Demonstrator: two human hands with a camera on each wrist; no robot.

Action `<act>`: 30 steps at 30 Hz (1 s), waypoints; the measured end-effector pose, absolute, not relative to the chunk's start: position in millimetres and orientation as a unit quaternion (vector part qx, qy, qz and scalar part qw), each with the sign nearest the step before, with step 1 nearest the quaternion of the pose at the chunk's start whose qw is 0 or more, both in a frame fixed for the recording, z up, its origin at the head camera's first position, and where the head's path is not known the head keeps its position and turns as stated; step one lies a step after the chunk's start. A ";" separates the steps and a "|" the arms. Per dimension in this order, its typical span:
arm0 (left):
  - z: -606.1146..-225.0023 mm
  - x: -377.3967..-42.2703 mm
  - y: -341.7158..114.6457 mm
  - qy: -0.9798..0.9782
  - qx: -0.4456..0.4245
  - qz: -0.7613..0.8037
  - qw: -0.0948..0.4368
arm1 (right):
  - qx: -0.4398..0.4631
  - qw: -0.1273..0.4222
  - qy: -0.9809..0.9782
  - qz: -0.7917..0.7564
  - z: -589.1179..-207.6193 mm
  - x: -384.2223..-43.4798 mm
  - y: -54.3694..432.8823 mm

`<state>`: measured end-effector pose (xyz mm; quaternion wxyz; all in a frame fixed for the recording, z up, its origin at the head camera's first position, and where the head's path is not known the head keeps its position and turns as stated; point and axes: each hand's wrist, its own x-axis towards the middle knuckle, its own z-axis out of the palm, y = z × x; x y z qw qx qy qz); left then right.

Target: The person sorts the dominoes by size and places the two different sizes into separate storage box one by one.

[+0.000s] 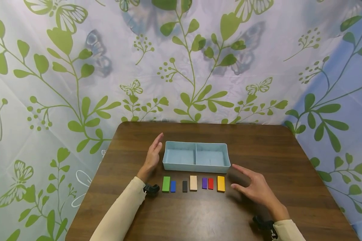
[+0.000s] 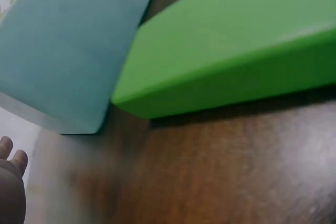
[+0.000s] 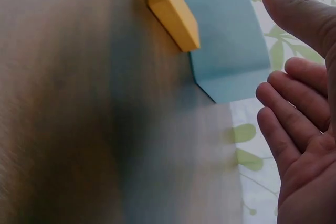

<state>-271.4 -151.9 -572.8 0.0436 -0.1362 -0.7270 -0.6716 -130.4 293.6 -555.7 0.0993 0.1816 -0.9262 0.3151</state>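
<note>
A light blue tray [image 1: 196, 168] with two compartments stands on the wooden table, both compartments bare. Beside its left end my left hand [image 1: 152, 155] is held with fingers straight and nothing in it. My right hand [image 1: 257, 187] hovers off the tray's front right corner, fingers extended and thumb apart, also holding nothing. In front of the tray lies a row of blocks: green [image 1: 166, 184], blue [image 1: 173, 186], black [image 1: 185, 186], beige [image 1: 193, 183], purple [image 1: 204, 183], red [image 1: 210, 183] and yellow [image 1: 221, 184]. The yellow one is nearest my right hand.
The brown table [image 1: 196, 217] reaches back to a hanging cloth [image 1: 108, 67] printed with green leaves and butterflies. A black wrist strap [image 1: 152, 189] sits on my left wrist, and another strap [image 1: 263, 223] on my right.
</note>
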 end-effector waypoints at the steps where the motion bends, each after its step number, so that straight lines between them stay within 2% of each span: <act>1: -574.4 -271.5 -151.7 -0.726 -0.137 -0.672 0.040 | 0.182 0.094 -0.927 0.316 -556.8 -130.1 292.1; 4: -578.7 -269.5 -149.9 -0.729 -0.136 -0.670 0.029 | 0.185 0.080 -0.927 0.317 -560.2 -128.1 289.1; 17: -586.3 -264.6 -142.8 -0.740 -0.133 -0.659 -0.024 | 0.195 0.077 -0.925 0.318 -578.7 -124.3 282.0; 30: -592.9 -263.5 -147.0 -0.765 -0.145 -0.627 -0.010 | 0.180 0.033 -0.927 0.326 -587.7 -128.4 271.8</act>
